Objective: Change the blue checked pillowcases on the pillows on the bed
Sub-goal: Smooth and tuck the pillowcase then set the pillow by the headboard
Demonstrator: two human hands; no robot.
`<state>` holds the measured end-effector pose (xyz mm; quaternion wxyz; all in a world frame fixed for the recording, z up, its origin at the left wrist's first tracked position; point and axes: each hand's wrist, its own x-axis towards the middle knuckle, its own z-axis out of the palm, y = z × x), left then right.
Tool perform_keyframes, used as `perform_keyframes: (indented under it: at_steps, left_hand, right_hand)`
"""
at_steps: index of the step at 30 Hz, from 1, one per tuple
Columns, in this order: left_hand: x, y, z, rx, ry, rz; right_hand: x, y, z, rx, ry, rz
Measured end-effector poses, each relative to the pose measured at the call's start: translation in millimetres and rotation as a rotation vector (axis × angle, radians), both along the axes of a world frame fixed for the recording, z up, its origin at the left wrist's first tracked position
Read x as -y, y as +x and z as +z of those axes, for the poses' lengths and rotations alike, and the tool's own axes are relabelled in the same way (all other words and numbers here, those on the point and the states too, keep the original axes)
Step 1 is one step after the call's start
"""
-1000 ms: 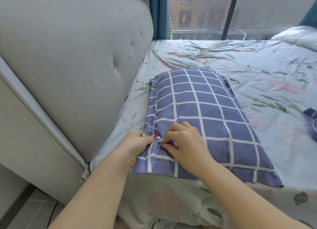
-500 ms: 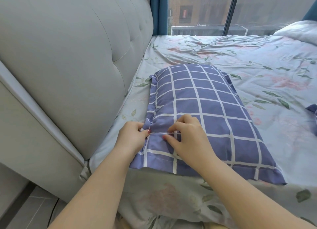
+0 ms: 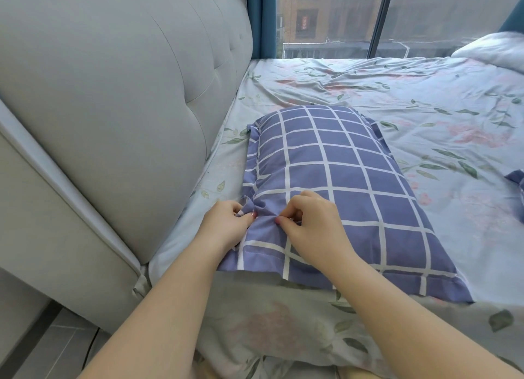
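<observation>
Pinch grip of left hand [image 3: 226,226] and right hand [image 3: 315,227] on puckered checked pillowcase [image 3: 354,174].

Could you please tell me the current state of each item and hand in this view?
Checked pillowcase: filled, lying flat on the bed, bunched at its near left edge.
Left hand: pinching the bunched fabric.
Right hand: pinching the same bunch.
Floral sheet: spread, wrinkled.
Blue curtain: drawn aside.

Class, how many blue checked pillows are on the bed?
1: the blue checked pillow lies beside the headboard. Some blue fabric cut off at the right edge may be another.
</observation>
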<state>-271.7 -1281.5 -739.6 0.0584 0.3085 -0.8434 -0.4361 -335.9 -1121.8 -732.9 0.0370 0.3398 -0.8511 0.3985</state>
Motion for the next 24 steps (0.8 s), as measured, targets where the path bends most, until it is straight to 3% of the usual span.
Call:
perform_keyframes:
  at_steps: [4,8,12,15,20,24]
  left_hand:
    - [-3,1,1,0.106,0.070,0.021]
    - [-4,5,7,0.054,0.315,0.031]
    - [2,8,4,0.028,0.258,0.021]
    - [4,7,2,0.011,0.267,0.042]
    - [5,3,-3,0.015,0.213,0.054]
    - [2,1,-4,0.025,0.191,0.056]
  right_hand:
    - [0,-6,0,0.008,0.043,-0.041]
    - [4,-11,1,0.007,0.055,-0.074]
    - [2,-9,6,0.066,0.179,0.103]
    - [-3,-14,5,-0.002,0.044,0.007]
    - [-5,-22,1,-0.165,0.315,-0.013]
    - [-2,-24,1,-0.181,0.255,-0.010]
